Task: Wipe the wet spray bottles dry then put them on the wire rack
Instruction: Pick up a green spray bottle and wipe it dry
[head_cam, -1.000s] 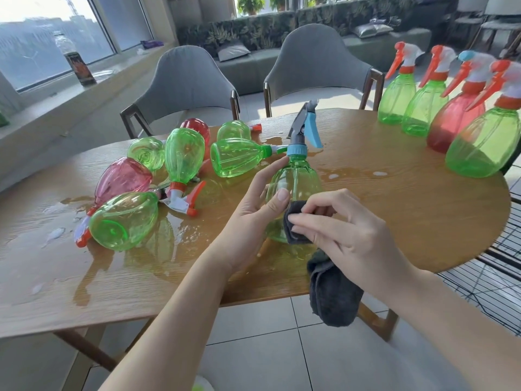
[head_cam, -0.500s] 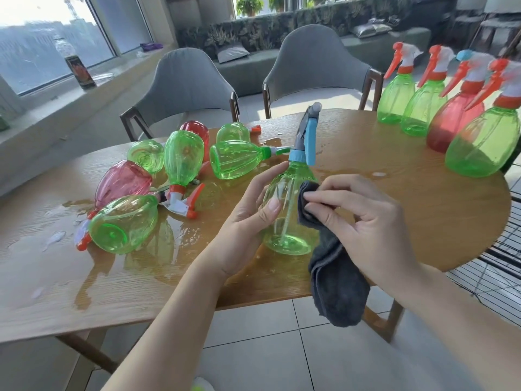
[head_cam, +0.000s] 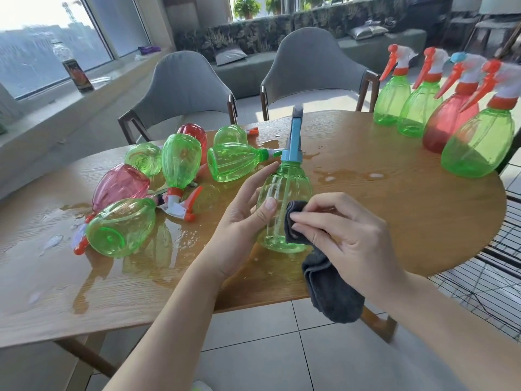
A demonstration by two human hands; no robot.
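Note:
My left hand grips a green spray bottle with a blue trigger head, held upright above the table's near edge. My right hand pinches a dark grey cloth and presses its top against the bottle's lower right side; the rest of the cloth hangs below the table edge. Several wet green and red bottles lie on their sides in a puddle at the left. Several upright bottles stand in a row at the far right. The wire rack shows low at the right.
The round wooden table carries water patches at the left and centre. Two grey chairs stand behind it. A dark drink bottle sits on the window sill at the far left. Tiled floor lies below.
The bottle has turned in my left hand, its blue trigger now pointing away. My right hand slid the cloth down from the bottle's shoulder to its lower side.

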